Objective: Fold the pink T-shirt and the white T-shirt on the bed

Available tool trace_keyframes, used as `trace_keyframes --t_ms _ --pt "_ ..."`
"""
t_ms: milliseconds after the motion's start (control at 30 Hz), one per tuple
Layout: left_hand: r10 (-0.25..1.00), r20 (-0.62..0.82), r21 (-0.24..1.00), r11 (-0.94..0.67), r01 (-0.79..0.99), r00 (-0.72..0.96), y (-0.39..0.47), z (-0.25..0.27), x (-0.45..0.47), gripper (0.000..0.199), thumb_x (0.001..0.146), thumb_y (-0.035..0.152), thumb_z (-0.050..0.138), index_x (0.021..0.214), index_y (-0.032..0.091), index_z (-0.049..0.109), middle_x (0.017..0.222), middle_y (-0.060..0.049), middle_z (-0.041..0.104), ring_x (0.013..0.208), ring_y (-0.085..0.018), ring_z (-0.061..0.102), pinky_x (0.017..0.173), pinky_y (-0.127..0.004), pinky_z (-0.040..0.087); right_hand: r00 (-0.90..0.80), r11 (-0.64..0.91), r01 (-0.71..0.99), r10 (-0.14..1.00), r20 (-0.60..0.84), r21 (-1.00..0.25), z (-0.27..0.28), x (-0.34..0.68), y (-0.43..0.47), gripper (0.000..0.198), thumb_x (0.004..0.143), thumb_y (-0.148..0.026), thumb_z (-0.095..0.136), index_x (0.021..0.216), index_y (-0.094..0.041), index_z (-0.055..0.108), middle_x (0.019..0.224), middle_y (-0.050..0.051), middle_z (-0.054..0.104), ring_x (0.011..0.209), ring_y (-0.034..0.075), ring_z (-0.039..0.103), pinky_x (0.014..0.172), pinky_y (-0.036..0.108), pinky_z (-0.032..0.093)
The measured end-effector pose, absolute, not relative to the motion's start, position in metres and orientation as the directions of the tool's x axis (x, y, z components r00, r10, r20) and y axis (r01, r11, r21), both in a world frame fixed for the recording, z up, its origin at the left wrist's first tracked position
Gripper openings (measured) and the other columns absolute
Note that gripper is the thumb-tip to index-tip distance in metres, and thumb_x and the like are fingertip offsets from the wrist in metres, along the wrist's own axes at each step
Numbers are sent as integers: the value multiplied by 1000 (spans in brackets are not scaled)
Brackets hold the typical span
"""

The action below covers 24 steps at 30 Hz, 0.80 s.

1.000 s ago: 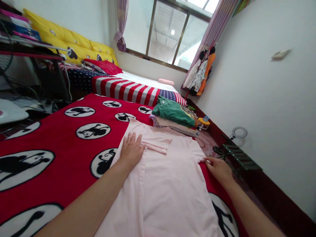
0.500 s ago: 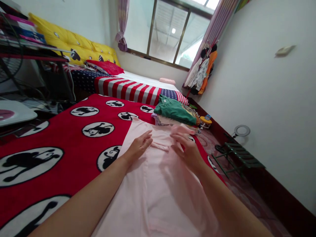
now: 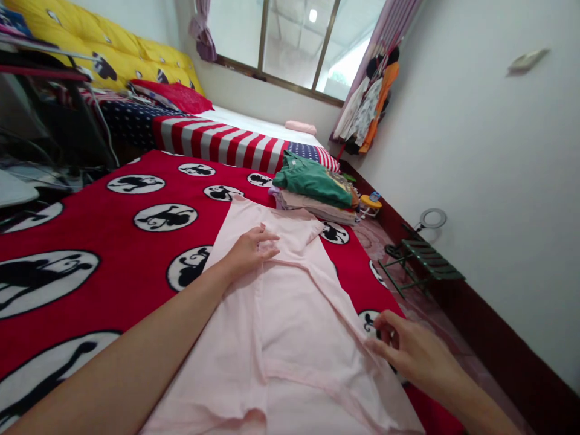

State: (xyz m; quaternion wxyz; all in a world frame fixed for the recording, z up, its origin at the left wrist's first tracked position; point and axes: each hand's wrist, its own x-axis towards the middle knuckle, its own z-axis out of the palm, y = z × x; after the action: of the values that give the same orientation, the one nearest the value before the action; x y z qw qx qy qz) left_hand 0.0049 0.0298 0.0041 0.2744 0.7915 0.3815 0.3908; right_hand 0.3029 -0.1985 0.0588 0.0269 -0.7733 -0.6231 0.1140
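The right hand [image 3: 414,353] has dropped back from the shirt's collar end to its near right edge, where the fingers now pinch the fabric; half a second ago it hovered beside the left hand up near the collar. The left hand [image 3: 250,249] lies flat and spread on the pink shirt [image 3: 290,314], which is laid out on the red blanket [image 3: 113,241], its right side already folded inward. To fold cleanly, I would keep the left palm pressing as an anchor while the pinched edge is drawn taut and straight. The stack of folded clothes [image 3: 317,193] sits beyond, unchanged.
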Motion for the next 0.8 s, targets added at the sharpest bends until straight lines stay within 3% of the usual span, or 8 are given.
trace_keyframes --t_ms 100,167,233,400,600,800 --pt "834 377 699 -541 468 402 30 5 8 28 72 35 68 95 20 74 99 -9 69 120 -30 51 98 -38 41 210 -247 960 947 -243 -133 52 297 -224 17 70 -38 64 72 -23 57 66 -2 62 60 17 56 53 26 27" --pt "838 372 656 -541 526 399 28 7 10 25 70 31 69 93 22 75 97 -8 70 119 -31 51 98 -39 40 182 -226 959 954 -240 -171 46 293 -235 9 70 -29 60 69 -22 54 66 -2 61 61 16 55 55 25 28" --pt "851 362 635 -524 568 380 24 9 13 23 70 27 67 92 23 75 97 -8 68 113 -29 56 92 -37 43 163 -209 940 969 -185 -269 40 289 -241 8 74 -27 54 69 -22 51 66 -2 59 62 15 54 57 25 29" --pt "887 353 620 -459 637 297 23 14 18 19 73 25 60 85 23 75 84 -4 66 76 -19 64 69 -29 48 160 -174 807 984 -75 -564 38 281 -242 25 86 -40 43 71 -21 47 62 -3 51 60 13 48 55 22 32" --pt "889 411 759 -456 465 201 61 44 20 20 70 13 57 78 17 75 79 -6 72 79 -21 66 77 -31 50 -32 -39 711 996 -87 -703 71 259 -229 25 87 -42 48 73 -21 48 66 -2 44 62 13 44 56 22 34" --pt "890 445 795 -443 414 99 90 83 14 24 75 17 58 92 11 73 84 -8 72 81 -19 63 85 -36 48 -165 -26 633 972 -168 -774 86 207 -208 14 80 -29 54 71 -20 47 60 -5 38 57 10 37 51 21 28"
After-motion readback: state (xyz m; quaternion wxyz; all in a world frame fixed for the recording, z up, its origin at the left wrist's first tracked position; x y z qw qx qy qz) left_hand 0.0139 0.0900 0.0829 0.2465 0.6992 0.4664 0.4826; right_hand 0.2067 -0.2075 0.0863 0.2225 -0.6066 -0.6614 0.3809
